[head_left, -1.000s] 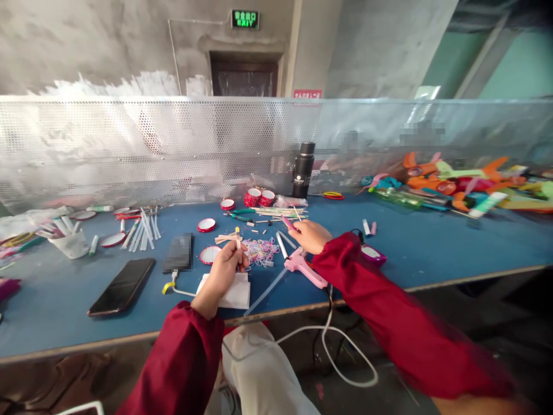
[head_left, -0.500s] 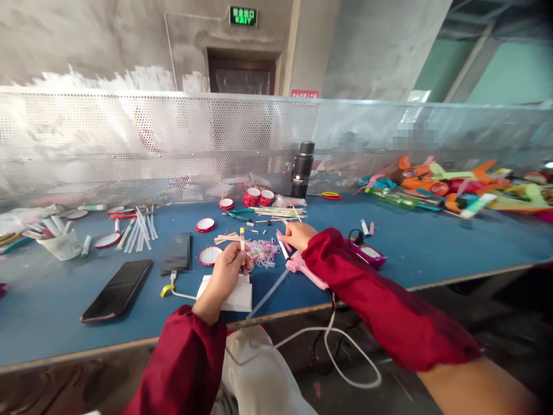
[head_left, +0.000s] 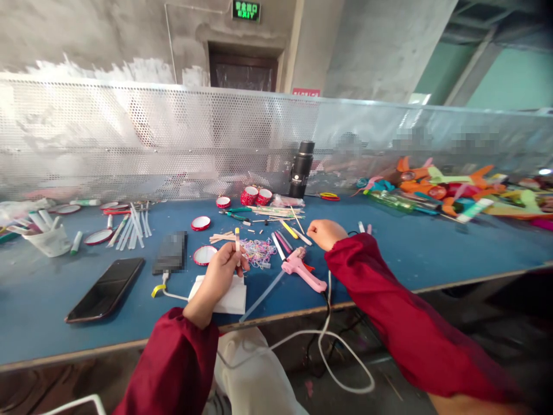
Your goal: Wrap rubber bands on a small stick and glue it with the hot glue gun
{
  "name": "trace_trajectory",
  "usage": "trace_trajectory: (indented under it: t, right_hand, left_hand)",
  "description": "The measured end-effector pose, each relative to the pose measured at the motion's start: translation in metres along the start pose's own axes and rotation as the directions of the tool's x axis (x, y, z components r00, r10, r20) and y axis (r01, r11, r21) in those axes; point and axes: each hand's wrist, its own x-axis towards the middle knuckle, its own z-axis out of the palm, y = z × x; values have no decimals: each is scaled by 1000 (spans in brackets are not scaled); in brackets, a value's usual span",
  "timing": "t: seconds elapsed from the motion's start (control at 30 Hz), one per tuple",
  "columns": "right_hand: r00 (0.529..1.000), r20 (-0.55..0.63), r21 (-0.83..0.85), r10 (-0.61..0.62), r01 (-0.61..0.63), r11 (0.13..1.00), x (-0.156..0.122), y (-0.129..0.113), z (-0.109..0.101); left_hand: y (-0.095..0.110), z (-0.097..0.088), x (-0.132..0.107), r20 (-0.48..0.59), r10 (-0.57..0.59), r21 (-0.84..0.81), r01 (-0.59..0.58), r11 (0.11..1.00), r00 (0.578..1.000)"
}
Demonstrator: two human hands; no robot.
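The left hand (head_left: 221, 271) covers part of the white pad (head_left: 234, 301), its fingers (head_left: 244, 264) hiding some of the yellow-tipped stick (head_left: 237, 238). Whether the right hand (head_left: 327, 234) pinches anything, I can't tell from here. The bright heap (head_left: 418, 188) blurs out of view rightward; lettering on the red sign (head_left: 306, 92) is unreadably small.

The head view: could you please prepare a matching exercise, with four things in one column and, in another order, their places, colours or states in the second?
Things:
1. Glue gun
2. Thin strands
3. Left hand
4. Flask

Descriptions:
A. upright, in front of the perforated panel
B. holding a yellow-ended stick
C. plain pink
D. tangled, in several colours

Pairs: 1-C, 2-D, 3-B, 4-A
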Motion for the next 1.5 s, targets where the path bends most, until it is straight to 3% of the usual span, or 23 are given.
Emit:
trace_trajectory:
  t: [0.5,0.8,0.93,1.13,1.5]
  right_hand:
    - [995,99,-8,21,-20,1000,17,-7,24]
    - [999,49,72,17,-21,997,8,-8,16]
    - [999,41,175,27,-34,984,2,-8,11]
    - [994,64,478,-93,51,877,-5,-12,15]
    - [986,4,501,-167,142,853,1,-11,27]
  left_hand:
    - [-4,-1,0,11,25,3,-25,1000,1000]
    - [-5,-2,0,18,22,13,-22,1000,1000]
    - [-5,-2,0,13,26,14,-26,1000,1000]
    - [-5,-2,0,15,28,12,-29,1000,999]
    - [-7,-2,1,11,19,4,-19,1000,1000]
